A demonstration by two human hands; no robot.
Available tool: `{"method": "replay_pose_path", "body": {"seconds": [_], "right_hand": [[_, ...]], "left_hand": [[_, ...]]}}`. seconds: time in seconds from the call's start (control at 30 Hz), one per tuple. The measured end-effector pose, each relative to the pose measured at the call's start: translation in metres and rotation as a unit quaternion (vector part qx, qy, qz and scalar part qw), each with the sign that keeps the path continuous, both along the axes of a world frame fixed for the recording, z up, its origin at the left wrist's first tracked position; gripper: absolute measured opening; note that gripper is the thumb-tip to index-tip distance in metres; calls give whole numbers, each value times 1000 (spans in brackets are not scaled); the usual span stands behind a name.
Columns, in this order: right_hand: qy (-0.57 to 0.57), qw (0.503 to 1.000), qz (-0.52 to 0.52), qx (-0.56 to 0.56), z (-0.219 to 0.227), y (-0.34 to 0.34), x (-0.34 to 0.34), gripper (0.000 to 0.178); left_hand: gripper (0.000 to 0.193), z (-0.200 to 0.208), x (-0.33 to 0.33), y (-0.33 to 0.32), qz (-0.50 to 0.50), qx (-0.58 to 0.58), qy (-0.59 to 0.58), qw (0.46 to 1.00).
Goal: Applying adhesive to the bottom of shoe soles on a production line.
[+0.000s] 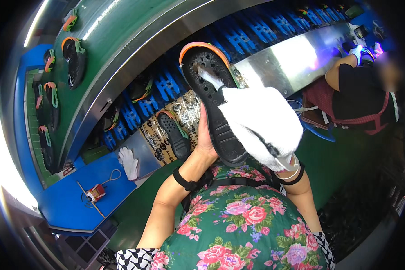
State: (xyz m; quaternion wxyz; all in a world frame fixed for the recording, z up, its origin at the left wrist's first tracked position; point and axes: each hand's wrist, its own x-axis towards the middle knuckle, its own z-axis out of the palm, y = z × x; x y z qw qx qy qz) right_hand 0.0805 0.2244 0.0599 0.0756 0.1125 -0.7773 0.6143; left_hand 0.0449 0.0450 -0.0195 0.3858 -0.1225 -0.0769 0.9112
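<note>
My bare left hand [204, 135] is wrapped round the edge of a black shoe sole [220, 130], holding it up in front of my chest. Round holes dot its toe half, and an orange and green strap curves about the toe end. In a white glove, my right hand [261, 121] is closed on a small brush [210, 78] with brownish bristles. The bristle tip rests at the sole's holes near the toe. The glove hides my right fingers and part of the sole's right edge. Just left of my left hand, a similar black sole [173, 135] lies on the brown taped surface.
Beyond runs a conveyor of blue racks [166, 85] behind a metal rail. Several more soles lie on the green belt [108, 31] at left. A blue table [76, 202] bears a white glove [128, 163] and a red-wrapped item [96, 192]. At right, another person [360, 85] works.
</note>
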Motion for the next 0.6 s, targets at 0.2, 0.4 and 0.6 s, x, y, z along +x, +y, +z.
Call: {"method": "replay_pose_path", "body": {"seconds": [0.2,0.4,0.6], "right_hand": [[224,957,9,182,5,-13,-21,62],[181,976,-86,81,34,-18,-26,28],[144,971,-148,116,3,-46,-2,27]], "left_hand": [[71,-11,6,3,-10,-269,90,959],[84,8,0,4,41,-50,102,993],[83,-10,2,-2,-9,-239,141,961]]}}
